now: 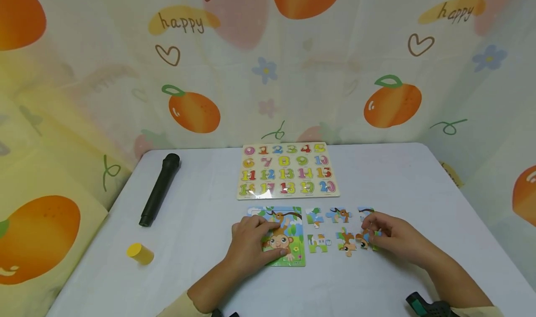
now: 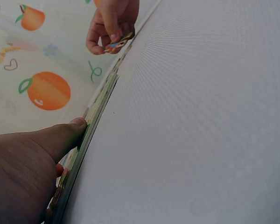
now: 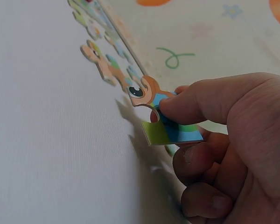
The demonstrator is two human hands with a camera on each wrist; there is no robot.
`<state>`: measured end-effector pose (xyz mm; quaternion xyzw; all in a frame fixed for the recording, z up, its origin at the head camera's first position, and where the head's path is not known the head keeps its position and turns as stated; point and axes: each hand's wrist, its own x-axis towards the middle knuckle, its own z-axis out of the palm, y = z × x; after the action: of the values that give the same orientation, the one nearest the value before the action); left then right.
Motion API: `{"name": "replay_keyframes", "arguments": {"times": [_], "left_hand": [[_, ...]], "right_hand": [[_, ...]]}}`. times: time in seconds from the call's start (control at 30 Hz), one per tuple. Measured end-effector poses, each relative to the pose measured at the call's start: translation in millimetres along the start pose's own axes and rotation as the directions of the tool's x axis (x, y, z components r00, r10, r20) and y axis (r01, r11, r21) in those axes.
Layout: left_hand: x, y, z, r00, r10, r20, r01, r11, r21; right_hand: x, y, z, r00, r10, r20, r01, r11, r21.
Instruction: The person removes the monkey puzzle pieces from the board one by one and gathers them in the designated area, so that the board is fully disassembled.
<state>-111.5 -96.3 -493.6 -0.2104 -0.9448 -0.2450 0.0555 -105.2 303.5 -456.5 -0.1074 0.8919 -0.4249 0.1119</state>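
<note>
My left hand rests on a monkey picture puzzle board, fingers spread over its left part and thumb near its lower edge. In the left wrist view the thumb presses on top of the board's edge. To the right, my right hand pinches a jigsaw piece between thumb and fingers. The piece shows part of a monkey's face with an eye, plus blue and green areas; in the right wrist view it is tilted above the white cloth. Several loose jigsaw pieces lie in two rows between the hands.
Behind the puzzle lies a number board with coloured numerals. On the left are a long black microphone-shaped object and a yellow cylinder. A fruit-patterned curtain hangs along the table's back edge.
</note>
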Motion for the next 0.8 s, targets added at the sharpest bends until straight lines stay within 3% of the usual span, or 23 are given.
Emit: {"name": "replay_keyframes", "arguments": {"times": [0.43,0.8], "left_hand": [[1.8,0.0,-2.0,1.000,0.005,-0.002,-0.005,1.000,-0.005],[-0.2,1.1,-1.1,1.000,-0.013,0.024,0.013,1.000,0.013]], "right_hand": [[-6.6,11,-7,0.999,0.035,-0.024,-0.036,0.998,-0.045],[-10.4,17,2,0.991,-0.060,-0.123,0.045,0.992,-0.119]]}}
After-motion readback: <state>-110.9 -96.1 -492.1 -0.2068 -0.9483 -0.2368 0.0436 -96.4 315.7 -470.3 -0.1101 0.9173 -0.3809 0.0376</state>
